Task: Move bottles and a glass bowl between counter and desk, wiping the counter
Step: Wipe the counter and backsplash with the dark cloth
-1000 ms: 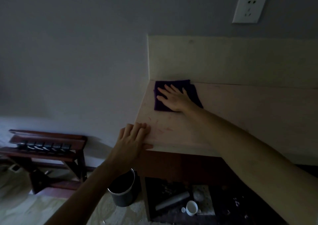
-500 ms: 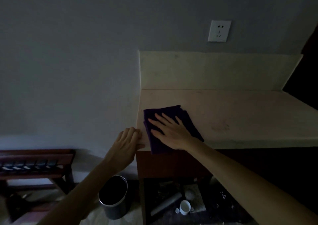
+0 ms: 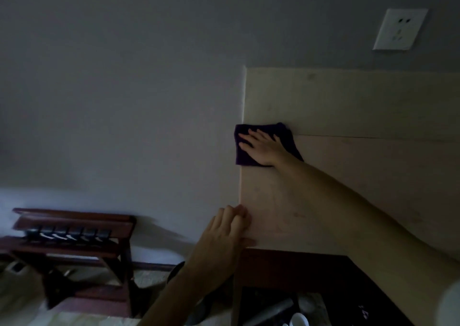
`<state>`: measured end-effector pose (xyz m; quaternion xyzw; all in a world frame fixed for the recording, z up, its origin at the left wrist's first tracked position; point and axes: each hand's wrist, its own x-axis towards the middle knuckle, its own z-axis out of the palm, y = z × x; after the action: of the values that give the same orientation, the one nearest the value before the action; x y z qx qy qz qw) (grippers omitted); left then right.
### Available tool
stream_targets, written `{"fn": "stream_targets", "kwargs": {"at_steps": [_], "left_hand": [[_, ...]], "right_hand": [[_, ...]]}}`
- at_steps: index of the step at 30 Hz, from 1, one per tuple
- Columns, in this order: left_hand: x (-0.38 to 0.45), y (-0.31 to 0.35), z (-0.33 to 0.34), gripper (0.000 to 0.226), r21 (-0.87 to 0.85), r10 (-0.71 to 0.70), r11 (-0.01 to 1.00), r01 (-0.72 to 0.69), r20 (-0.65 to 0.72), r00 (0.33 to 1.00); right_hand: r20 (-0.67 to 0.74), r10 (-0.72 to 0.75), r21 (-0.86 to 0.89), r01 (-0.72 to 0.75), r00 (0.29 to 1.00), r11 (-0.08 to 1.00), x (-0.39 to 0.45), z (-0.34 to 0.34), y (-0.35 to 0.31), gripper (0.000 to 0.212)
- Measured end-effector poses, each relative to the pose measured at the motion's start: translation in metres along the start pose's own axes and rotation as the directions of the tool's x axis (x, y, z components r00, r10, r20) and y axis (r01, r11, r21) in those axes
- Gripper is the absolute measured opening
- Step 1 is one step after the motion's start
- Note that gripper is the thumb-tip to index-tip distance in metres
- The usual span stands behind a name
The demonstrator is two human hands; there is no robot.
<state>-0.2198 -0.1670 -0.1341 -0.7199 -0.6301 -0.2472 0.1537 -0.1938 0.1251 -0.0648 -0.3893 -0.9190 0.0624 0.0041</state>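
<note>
Left hand (image 3: 224, 236) rests on the counter's (image 3: 348, 188) near left corner, fingers straight and together, its grip holding nothing. Farther in, the right hand (image 3: 263, 149) presses flat, fingers spread, on a dark purple cloth (image 3: 288, 136) lying in the back left corner, touching the backsplash (image 3: 348, 101). Bare counter stretches to the right of the cloth. No readable writing shows. A wall socket (image 3: 399, 29) sits above.
</note>
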Motion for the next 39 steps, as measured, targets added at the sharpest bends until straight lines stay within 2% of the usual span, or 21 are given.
{"fn": "stream_targets", "kwargs": {"at_steps": [5,9,12,15,18,23,28,34,39], "left_hand": [[0.004,0.007,-0.006,0.042,-0.152,-0.066,0.986,0.062,-0.021,0.998],[-0.012,0.001,-0.020,0.062,-0.269,-0.249,0.936,0.227,-0.049,0.967],[-0.024,-0.012,-0.037,0.075,-0.260,-0.190,0.952,0.159,-0.098,0.977],[-0.019,-0.016,-0.057,0.077,-0.250,-0.120,0.965,0.084,-0.133,0.984],[-0.005,-0.009,-0.071,0.079,-0.281,-0.078,0.959,0.032,-0.153,0.985],[0.008,0.003,-0.071,0.063,-0.284,-0.034,0.959,-0.023,-0.193,0.981],[0.011,0.009,-0.047,0.046,-0.192,-0.030,0.981,0.016,-0.068,0.997],[0.046,0.046,-0.021,0.053,-0.073,0.044,0.996,-0.047,-0.049,0.998],[0.074,0.079,0.003,0.063,-0.041,0.075,0.996,-0.073,0.038,0.996]], "right_hand": [[0.003,0.016,0.007,-0.016,1.000,1.000,-0.032,-0.003,-0.012,0.063],[0.009,-0.055,0.024,0.055,0.998,0.998,-0.103,0.003,-0.033,0.060],[-0.012,-0.105,0.027,0.105,0.994,0.994,-0.166,0.013,-0.050,0.059],[-0.049,-0.133,0.016,0.134,0.990,0.991,-0.220,0.020,-0.065,0.060],[-0.044,-0.132,0.024,0.133,0.990,0.991,-0.239,0.021,-0.067,0.063],[-0.013,-0.078,0.035,0.079,0.997,0.996,-0.198,0.014,-0.051,0.073],[-0.011,-0.012,0.058,0.013,1.000,0.998,-0.123,0.003,-0.025,0.076],[0.011,-0.066,0.018,0.065,0.998,0.998,-0.045,-0.006,0.008,0.075],[0.013,-0.171,-0.015,0.171,0.985,0.985,-0.005,-0.011,0.031,0.074]]}}
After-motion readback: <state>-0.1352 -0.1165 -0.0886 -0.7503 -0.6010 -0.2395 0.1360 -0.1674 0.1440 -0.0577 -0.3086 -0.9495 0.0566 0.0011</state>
